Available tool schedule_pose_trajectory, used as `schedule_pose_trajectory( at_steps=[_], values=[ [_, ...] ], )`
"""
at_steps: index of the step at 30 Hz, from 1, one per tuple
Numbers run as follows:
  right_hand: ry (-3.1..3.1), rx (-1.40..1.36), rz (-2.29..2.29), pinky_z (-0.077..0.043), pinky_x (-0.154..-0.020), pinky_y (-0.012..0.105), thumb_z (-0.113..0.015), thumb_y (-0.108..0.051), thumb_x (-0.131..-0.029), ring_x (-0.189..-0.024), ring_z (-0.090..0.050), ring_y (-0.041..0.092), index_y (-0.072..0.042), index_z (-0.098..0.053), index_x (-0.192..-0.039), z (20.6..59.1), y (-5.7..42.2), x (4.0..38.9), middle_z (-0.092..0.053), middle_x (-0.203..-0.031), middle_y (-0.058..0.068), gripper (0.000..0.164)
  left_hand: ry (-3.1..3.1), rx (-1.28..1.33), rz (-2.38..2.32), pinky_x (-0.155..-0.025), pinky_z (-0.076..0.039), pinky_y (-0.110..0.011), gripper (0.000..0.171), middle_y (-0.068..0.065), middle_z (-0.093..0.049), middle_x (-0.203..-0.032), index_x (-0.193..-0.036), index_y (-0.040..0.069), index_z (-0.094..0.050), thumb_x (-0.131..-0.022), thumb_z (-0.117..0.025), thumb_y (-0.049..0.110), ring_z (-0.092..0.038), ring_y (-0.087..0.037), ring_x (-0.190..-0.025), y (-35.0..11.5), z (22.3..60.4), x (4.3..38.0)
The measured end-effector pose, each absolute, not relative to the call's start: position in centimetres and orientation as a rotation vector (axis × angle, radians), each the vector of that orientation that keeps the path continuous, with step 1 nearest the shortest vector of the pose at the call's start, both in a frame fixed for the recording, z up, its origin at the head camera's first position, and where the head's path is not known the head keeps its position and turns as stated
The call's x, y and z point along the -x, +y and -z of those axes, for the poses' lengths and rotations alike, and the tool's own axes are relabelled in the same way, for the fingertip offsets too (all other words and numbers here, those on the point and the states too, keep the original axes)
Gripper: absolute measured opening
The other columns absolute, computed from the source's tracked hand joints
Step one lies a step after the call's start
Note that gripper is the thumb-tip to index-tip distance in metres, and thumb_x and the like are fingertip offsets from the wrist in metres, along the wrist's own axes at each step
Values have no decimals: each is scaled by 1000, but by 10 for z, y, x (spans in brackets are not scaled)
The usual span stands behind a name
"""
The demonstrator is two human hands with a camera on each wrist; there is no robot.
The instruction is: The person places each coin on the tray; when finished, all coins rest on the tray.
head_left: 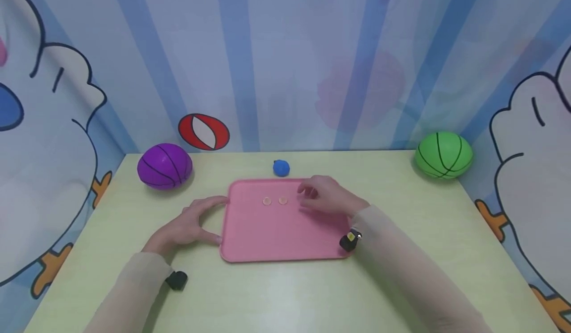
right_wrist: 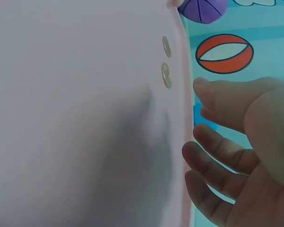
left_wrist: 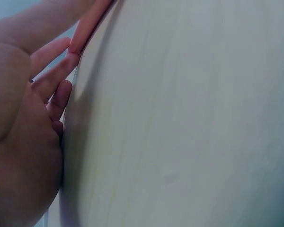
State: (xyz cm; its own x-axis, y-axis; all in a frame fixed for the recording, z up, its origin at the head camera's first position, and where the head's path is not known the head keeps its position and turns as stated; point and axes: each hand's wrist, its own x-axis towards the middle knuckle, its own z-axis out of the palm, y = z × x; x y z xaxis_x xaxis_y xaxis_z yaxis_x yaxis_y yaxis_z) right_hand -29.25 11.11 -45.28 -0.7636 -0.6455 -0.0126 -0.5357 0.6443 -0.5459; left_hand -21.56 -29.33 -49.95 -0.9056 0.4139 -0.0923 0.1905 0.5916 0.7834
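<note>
A pink tray (head_left: 285,239) lies on the table, with two small coin-like discs (head_left: 266,201) side by side on its far half. In the right wrist view the discs (right_wrist: 166,75) look golden with raised rims. My left hand (head_left: 186,226) is at the tray's left edge, thumb and fingers spread apart and touching the rim. Above the tray's far right part hovers my right hand (head_left: 327,195), its fingers loosely bent. The right wrist view shows a gap between thumb and fingers with nothing held there. In the left wrist view, fingers (left_wrist: 52,78) meet the pink rim.
Behind the tray sits a small blue round object (head_left: 281,168). A purple ball (head_left: 165,166) stands at the back left and a green ball (head_left: 443,155) at the back right. A printed curtain (head_left: 290,65) rises behind the pale table (head_left: 276,298).
</note>
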Motion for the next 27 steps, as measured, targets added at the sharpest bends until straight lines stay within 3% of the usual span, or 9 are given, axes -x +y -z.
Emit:
schedule_pose_trajectory(
  at_steps=[7, 18, 20, 24, 27],
  values=[
    [2639, 834, 808, -58, -93, 41, -77, -22, -97, -104, -66, 22, -6, -70, -128, 441, 133, 281, -69, -113, 7, 36, 2558, -470, -1199, -120, -15, -75, 105, 0, -38, -166, -159, 34, -45, -68, -98, 41, -25, -34, -152, -292, 501, 216],
    [2634, 806, 833, -57, -89, 38, -74, -21, -99, -100, -64, 18, -6, -71, -126, 441, 179, 270, -69, -108, 3, 32, 2553, -477, -1206, -120, -12, -76, 106, -2, -37, -167, -160, 30, -44, -69, -98, 40, -24, -36, -153, -291, 501, 215],
    [2624, 784, 834, -58, -86, 36, -74, -22, -99, -97, -65, 17, -7, -70, -127, 441, 187, 269, -68, -107, 2, 32, 2558, -488, -1204, -120, -12, -76, 106, -3, -37, -167, -160, 30, -44, -69, -97, 40, -24, -36, -153, -291, 501, 215],
    [2582, 717, 867, -61, -66, 35, -72, -23, -100, -84, -69, 19, -6, -69, -130, 442, 202, 267, -67, -108, 5, 34, 2558, -485, -1206, -121, -13, -76, 107, -2, -37, -167, -160, 30, -44, -68, -98, 40, -23, -35, -153, -292, 499, 215],
    [2587, 706, 875, -61, -67, 35, -72, -21, -100, -84, -70, 19, -4, -68, -130, 441, 213, 266, -68, -108, 6, 35, 2560, -494, -1208, -120, -13, -77, 106, -5, -36, -167, -160, 28, -44, -69, -97, 39, -23, -37, -153, -292, 499, 214]
  ],
)
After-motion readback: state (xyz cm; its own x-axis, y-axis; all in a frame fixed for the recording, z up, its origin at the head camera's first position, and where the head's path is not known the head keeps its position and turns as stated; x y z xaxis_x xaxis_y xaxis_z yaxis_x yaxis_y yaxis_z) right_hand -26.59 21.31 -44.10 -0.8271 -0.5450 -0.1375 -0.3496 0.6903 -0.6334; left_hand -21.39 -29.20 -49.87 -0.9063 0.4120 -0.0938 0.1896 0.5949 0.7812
